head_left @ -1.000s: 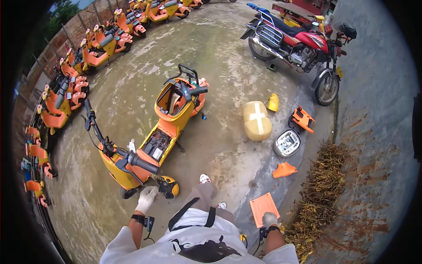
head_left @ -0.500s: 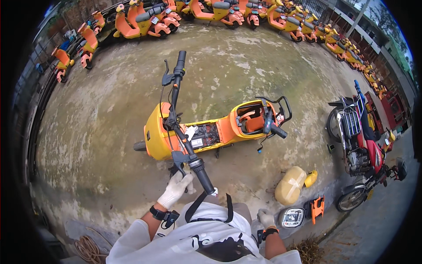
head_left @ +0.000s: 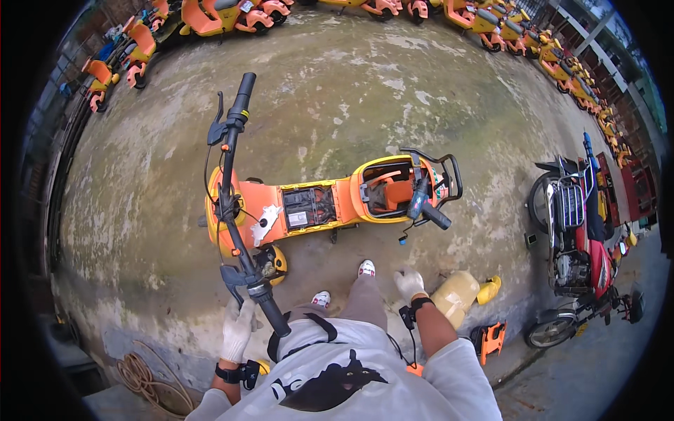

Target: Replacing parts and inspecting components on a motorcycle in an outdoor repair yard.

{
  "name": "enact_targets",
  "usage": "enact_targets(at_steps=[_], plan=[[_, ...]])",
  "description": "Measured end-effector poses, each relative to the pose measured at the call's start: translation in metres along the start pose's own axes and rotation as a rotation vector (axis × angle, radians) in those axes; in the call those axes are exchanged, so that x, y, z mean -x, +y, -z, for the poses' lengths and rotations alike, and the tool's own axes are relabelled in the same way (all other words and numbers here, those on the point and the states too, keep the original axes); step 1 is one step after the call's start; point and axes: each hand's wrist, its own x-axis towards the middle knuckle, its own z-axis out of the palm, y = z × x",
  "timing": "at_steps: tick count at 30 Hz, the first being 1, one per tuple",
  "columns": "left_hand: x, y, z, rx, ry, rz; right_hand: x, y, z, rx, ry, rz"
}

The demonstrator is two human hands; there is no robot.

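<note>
A yellow-and-orange scooter (head_left: 342, 203) stands crosswise before me, its floor compartment (head_left: 309, 207) uncovered, showing black parts and wiring. Its black handlebar (head_left: 235, 231) reaches toward me at the left. My left hand (head_left: 237, 330), in a white glove, has its fingers closed around the end of the near brake lever (head_left: 233, 277), beside the black grip (head_left: 270, 309). My right hand (head_left: 408, 282), also gloved, hangs curled in the air near a tan taped bundle (head_left: 455, 298); nothing shows in it. A cordless power tool (head_left: 425, 203) rests at the scooter's open seat box (head_left: 393, 193).
A white irregular piece (head_left: 267, 223) lies on the footboard. Below it is a rounded yellow-and-black part (head_left: 272, 264). A red motorcycle (head_left: 583, 245) stands at right, near an orange-and-black part (head_left: 491, 340). Coiled hose (head_left: 140, 375) lies lower left; parked scooters (head_left: 225, 17) line the far side.
My left hand and the handlebar's near end have moved left and toward me. My right hand has moved forward, away from my body. My feet now show beside the scooter.
</note>
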Motion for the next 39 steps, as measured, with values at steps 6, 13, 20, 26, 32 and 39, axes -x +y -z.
enact_targets(at_steps=[6,13,20,26,32,39], plan=[[0.019,0.016,-0.070,-0.457,0.629,-0.520,-0.050,-0.079,0.025,-0.054,-0.092,0.299],[0.007,0.011,-0.117,-0.887,0.867,-0.486,-0.042,-0.270,0.019,-0.052,-0.222,1.119],[0.013,0.010,-0.102,-0.840,0.816,-0.474,-0.034,-0.401,-0.017,0.279,-0.208,1.544],[0.011,0.016,-0.106,-0.773,0.878,-0.473,-0.024,-0.428,-0.031,0.523,-0.156,1.528],[0.010,0.023,-0.116,-0.893,0.957,-0.319,-0.034,-0.436,-0.079,0.574,-0.094,1.597],[0.012,0.027,-0.125,-0.882,1.003,-0.282,-0.038,-0.436,-0.085,0.622,-0.185,1.526]])
